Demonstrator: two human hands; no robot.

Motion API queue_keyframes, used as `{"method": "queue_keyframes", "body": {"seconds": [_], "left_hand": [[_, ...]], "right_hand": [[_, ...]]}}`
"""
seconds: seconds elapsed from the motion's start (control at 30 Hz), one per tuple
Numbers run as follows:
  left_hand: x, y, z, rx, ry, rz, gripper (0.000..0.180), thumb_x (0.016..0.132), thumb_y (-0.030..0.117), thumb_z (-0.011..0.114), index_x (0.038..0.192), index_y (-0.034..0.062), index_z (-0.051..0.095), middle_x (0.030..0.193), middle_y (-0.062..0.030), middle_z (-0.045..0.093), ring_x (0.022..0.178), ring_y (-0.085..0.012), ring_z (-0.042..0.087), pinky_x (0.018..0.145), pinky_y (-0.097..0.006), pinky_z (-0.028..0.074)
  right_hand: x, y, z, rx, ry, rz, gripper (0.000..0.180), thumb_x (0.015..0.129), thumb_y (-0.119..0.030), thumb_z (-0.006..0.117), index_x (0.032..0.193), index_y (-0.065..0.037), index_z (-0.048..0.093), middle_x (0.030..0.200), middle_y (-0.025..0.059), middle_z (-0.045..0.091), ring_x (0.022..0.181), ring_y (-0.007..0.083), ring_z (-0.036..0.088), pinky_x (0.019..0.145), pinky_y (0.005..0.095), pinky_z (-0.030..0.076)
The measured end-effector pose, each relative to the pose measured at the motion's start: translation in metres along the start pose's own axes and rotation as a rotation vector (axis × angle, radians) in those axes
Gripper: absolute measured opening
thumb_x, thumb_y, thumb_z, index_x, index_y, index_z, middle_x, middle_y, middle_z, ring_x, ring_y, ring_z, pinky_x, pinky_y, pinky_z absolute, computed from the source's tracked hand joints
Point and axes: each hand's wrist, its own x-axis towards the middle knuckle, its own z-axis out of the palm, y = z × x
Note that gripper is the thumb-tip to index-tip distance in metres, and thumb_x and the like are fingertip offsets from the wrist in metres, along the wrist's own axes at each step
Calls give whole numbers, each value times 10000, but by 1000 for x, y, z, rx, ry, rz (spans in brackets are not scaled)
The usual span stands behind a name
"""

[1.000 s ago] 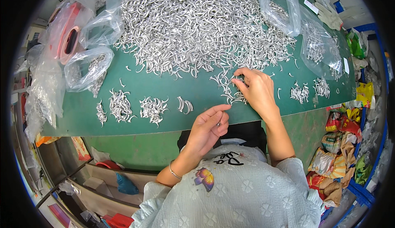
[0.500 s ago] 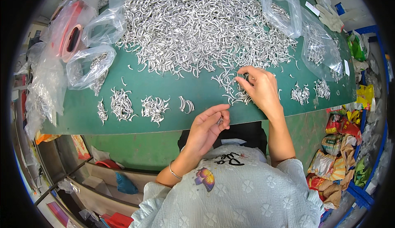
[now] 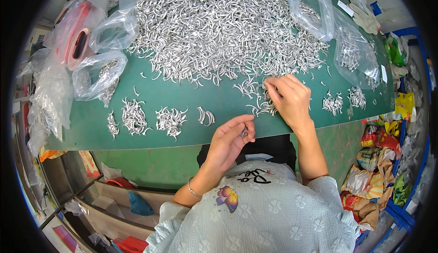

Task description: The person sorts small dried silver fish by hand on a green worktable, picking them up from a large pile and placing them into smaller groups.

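Observation:
A big heap of small curved silver metal pieces (image 3: 219, 29) covers the far part of a green table (image 3: 191, 100). My right hand (image 3: 289, 100) lies on the heap's near edge, fingers pinching at a loose cluster of pieces (image 3: 262, 104). My left hand (image 3: 230, 136) hovers at the table's front edge, cupped around a few silver pieces (image 3: 245, 132). Small sorted piles (image 3: 171, 118) lie in a row to the left, and two more piles (image 3: 333, 103) lie to the right of my right hand.
Clear plastic bags (image 3: 98, 73), some holding metal pieces, lie at the left and at the far right (image 3: 351, 47). A pink tape roll (image 3: 75, 41) sits far left. White gloves (image 3: 365, 18) lie at the back right. Crates with coloured packets (image 3: 383, 171) stand on the right.
My right hand has shifted slightly over the loose cluster while picking. My left hand has stayed at the front edge, curled around its pieces.

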Motion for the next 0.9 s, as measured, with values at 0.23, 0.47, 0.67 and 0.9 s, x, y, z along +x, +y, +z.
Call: {"method": "queue_keyframes", "body": {"seconds": [0.23,0.47,0.67,0.9], "left_hand": [[0,0,-1,-1,-5,2,289,991,72,463,1229,-47,577,959,-78,597,855,-163,575,799,-303,497],[1,-1,0,9,10,6,286,985,73,476,1225,-50,575,959,-83,594,841,-166,567,787,-307,495],[1,0,1,10,19,9,291,977,80,500,1225,-58,564,964,-94,593,831,-169,556,772,-315,499],[2,-1,2,18,3,10,292,988,86,481,1230,-52,568,957,-85,591,848,-167,565,790,-308,495]], "right_hand": [[-8,9,-4,110,100,-46,109,746,6,741,815,-42,671,648,23,572,547,162,525,483,299,422],[-20,13,-10,1828,93,817,117,917,-46,519,1026,-37,562,848,63,520,635,117,464,467,222,342],[-16,20,-17,1658,49,861,149,889,-80,600,1025,-24,627,772,15,475,654,104,432,528,231,350],[-24,-1,-11,134,-261,237,156,751,-36,766,891,-75,710,681,79,479,567,189,467,529,327,380]]}}
